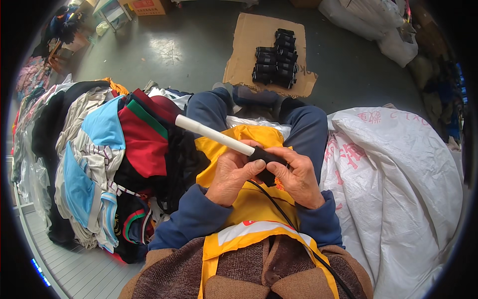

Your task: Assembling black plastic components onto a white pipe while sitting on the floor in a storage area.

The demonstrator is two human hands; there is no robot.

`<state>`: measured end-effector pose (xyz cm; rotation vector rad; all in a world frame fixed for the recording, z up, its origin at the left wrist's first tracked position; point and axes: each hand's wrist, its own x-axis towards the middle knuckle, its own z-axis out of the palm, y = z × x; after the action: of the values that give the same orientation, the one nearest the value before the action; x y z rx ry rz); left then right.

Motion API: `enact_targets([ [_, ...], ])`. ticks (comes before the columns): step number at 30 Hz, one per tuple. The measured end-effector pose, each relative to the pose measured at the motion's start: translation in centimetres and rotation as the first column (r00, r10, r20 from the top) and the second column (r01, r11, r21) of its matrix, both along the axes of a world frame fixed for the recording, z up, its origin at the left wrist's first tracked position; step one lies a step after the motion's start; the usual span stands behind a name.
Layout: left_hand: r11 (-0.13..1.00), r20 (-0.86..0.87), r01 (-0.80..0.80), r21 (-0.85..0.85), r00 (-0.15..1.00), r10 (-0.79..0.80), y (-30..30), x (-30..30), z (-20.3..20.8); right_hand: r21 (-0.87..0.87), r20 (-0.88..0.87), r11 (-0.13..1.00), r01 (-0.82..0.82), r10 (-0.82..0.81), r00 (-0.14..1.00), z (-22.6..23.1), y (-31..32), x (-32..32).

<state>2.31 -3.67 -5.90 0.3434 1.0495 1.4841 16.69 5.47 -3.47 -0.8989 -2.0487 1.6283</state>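
Note:
Above my lap, my left hand (234,174) is closed round the near end of a white tube (211,133) and the edge of a black cloth piece (266,160). The cloth sits at the tube's lower right end; its exact kind is not clear. My right hand (298,177) pinches the same cloth from the other side, thumb on top. Both thumbs press on it. The tube slants up to the left, its far end free. Beneath the hands lies a yellow apron (244,202), and a thin black cable (275,203) runs down over it.
A heap of mixed garments (144,139) rises close on my left. A large white woven sack (393,199) bulges on my right. Ahead on the floor, a cardboard sheet (249,37) carries several black rolled bundles (279,62). More bags (368,20) lie at the far right.

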Motion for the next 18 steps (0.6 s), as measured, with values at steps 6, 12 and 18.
enact_targets([
  [6,0.997,0.066,0.078,0.025,0.995,-0.080,0.1,-0.3,-0.1,-0.107,-0.154,0.985,0.132,-0.147,0.977,-0.6,-0.4,-0.3],
  [12,0.998,0.123,0.049,0.048,0.991,-0.055,0.0,-0.2,0.0,-0.146,-0.232,0.988,0.053,-0.087,0.969,-1.7,0.1,0.0],
  [18,0.999,0.133,-0.012,0.046,0.991,0.006,0.3,-0.1,0.1,-0.282,-0.206,0.954,0.106,-0.168,0.964,-1.0,0.4,0.0],
])
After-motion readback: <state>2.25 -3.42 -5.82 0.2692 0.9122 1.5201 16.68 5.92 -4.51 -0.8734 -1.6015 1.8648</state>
